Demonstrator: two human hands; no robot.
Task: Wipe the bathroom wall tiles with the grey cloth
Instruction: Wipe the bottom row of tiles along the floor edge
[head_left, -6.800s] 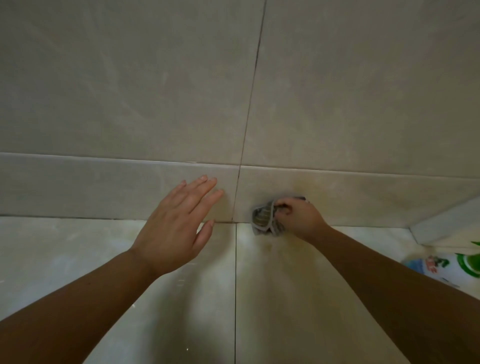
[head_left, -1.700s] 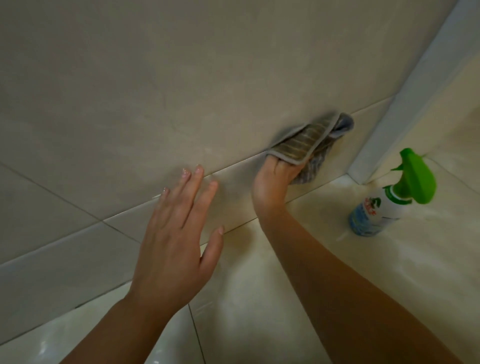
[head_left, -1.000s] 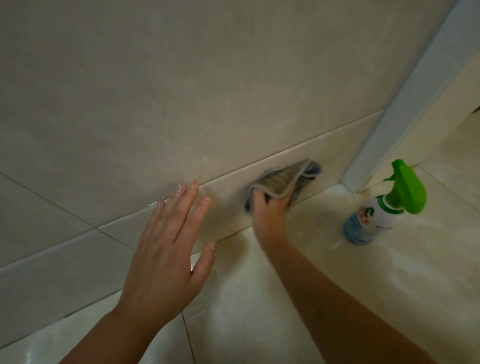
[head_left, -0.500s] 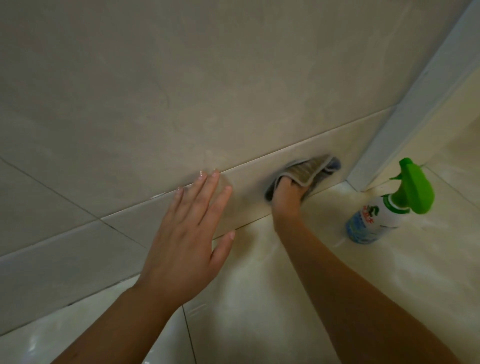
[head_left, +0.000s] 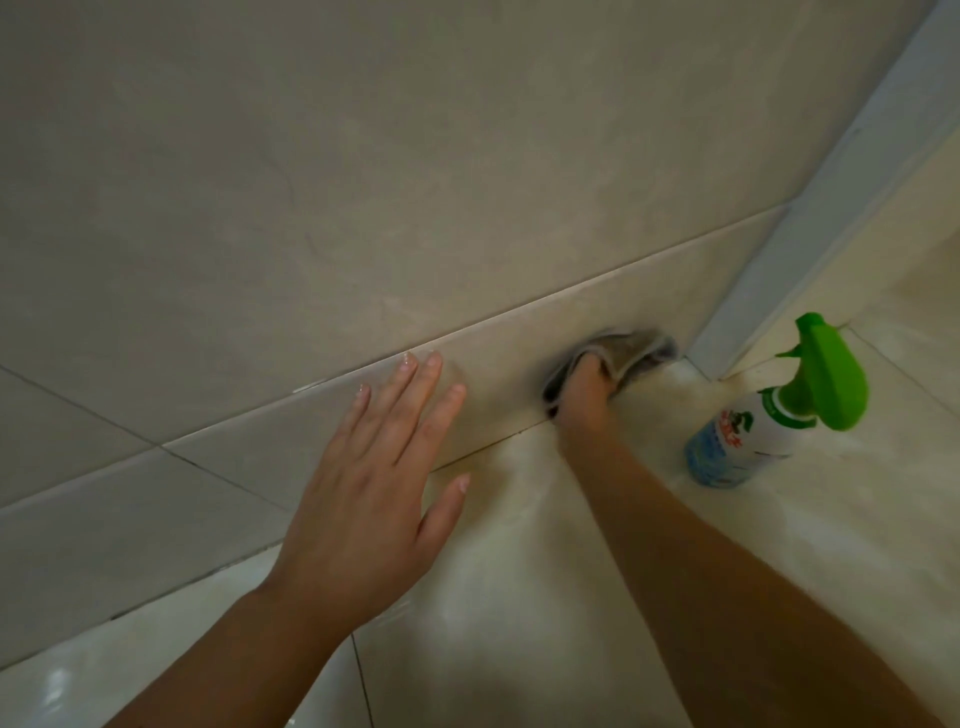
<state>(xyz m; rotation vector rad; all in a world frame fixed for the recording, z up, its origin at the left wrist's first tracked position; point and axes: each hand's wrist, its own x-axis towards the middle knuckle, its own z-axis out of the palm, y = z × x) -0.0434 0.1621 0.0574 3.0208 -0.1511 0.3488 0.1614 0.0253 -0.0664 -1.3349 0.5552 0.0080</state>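
Observation:
The beige wall tiles (head_left: 322, 171) fill the upper part of the head view, with a low skirting tile (head_left: 514, 374) along the floor. My right hand (head_left: 584, 392) is shut on the grey cloth (head_left: 628, 353) and presses it against the skirting tile, close to the wall's corner. The cloth is bunched and partly hidden by my fingers. My left hand (head_left: 374, 488) is open, fingers spread, with its fingertips on the skirting tile to the left of the cloth.
A white spray bottle with a green trigger head (head_left: 779, 415) stands on the glossy floor tiles (head_left: 519, 597), just right of my right forearm. A pale grey door frame or corner trim (head_left: 841, 192) rises at the right.
My right hand has slid the cloth down and to the right along the skirting tile, nearer the corner trim. My left hand stays flat near the same spot.

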